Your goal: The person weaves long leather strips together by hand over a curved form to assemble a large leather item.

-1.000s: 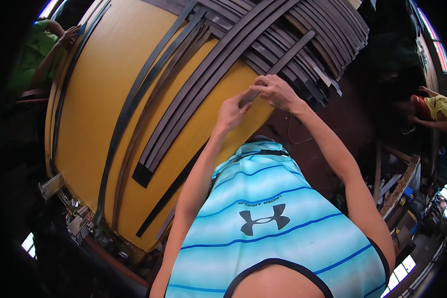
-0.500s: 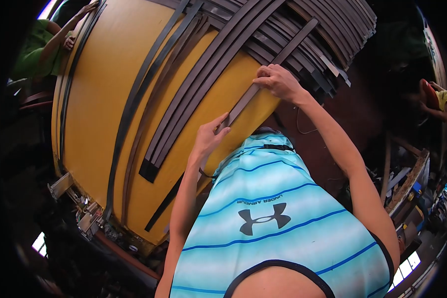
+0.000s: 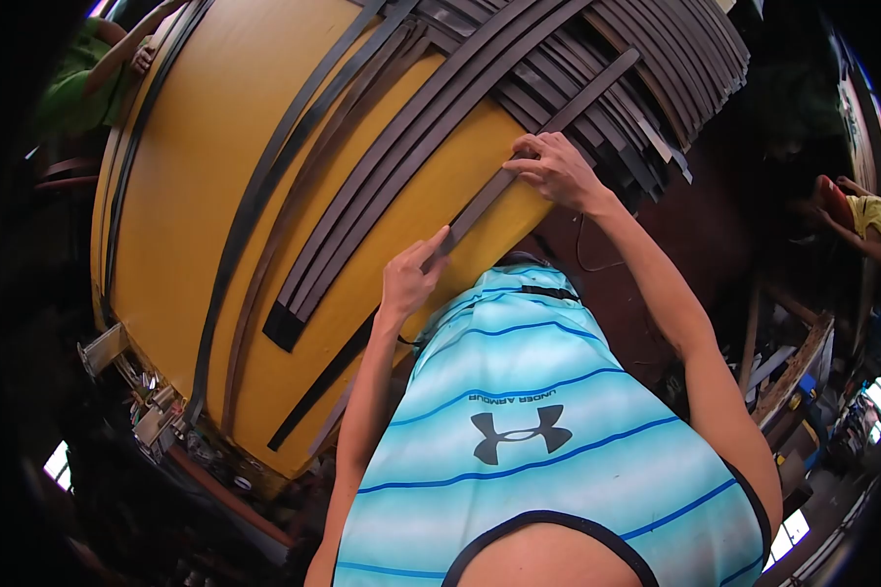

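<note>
A long, narrow dark brown leather-like strip (image 3: 482, 207) runs diagonally along the near edge of the yellow tabletop (image 3: 186, 147). My left hand (image 3: 411, 279) grips it lower down, with the index finger stretched along the top and the thumb at the side. Farther up, my right hand (image 3: 561, 171) pinches the same strip between thumb and bent fingers. Its far end lies over the stacked strips. Beside my hands, several brown strips with dark ends (image 3: 401, 161) lie side by side. A black strip (image 3: 323, 382) passes beneath my left forearm.
A thick pile of dark strips (image 3: 671, 68) covers the table's far right corner. Long black strips (image 3: 255, 210) curve across the left half. A person in green (image 3: 83, 83) stands at the far left edge; another in yellow (image 3: 876, 220) is at the right.
The view has shifted slightly. My right fingers have changed their hold a little, and my left index finger lies flatter along the strip. Both hands stay at the strip.
</note>
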`<action>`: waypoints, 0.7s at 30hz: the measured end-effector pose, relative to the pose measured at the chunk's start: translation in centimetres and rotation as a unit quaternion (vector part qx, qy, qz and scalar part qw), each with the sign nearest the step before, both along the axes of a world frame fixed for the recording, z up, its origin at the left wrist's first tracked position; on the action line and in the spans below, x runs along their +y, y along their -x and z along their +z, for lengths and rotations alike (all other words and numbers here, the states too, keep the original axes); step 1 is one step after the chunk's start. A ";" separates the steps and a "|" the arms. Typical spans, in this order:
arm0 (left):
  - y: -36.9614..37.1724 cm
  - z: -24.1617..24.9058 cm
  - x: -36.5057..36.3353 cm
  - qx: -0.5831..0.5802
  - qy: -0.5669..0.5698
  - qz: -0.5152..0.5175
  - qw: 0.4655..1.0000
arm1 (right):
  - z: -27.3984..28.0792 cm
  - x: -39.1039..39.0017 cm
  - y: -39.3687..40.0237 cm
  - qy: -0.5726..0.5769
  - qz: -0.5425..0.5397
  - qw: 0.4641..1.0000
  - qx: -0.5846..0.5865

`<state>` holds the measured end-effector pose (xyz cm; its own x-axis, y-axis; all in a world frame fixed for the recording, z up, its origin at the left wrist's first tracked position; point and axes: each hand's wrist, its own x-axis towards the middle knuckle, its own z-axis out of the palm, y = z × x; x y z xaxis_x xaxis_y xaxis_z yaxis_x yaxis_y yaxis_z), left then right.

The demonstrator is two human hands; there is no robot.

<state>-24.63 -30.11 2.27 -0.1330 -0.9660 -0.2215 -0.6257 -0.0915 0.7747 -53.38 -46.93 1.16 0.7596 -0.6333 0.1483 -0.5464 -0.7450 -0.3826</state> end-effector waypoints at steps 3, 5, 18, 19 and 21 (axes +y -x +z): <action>0.0 0.1 0.0 -0.006 0.004 -0.002 1.000 | 0.0 0.1 0.0 -0.001 0.000 1.000 -0.006; -0.1 0.0 0.0 -0.011 0.007 -0.005 1.000 | -0.1 0.1 -0.1 0.005 -0.010 1.000 -0.013; -0.1 0.1 -0.1 -0.010 0.004 0.000 1.000 | 0.1 0.3 -0.5 -0.031 -0.037 0.999 0.002; 0.0 0.1 -0.1 -0.012 0.005 0.001 1.000 | 0.0 0.3 -0.5 -0.027 -0.036 0.999 0.006; 0.0 0.1 -0.2 -0.011 0.006 0.001 1.000 | -0.1 0.3 -0.5 -0.024 -0.034 0.999 0.010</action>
<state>-24.62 -30.31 2.33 -0.1266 -0.9688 -0.2133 -0.6431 -0.0835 0.7612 -52.85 -46.59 1.06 0.7167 -0.6898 0.1024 -0.6032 -0.6869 -0.4053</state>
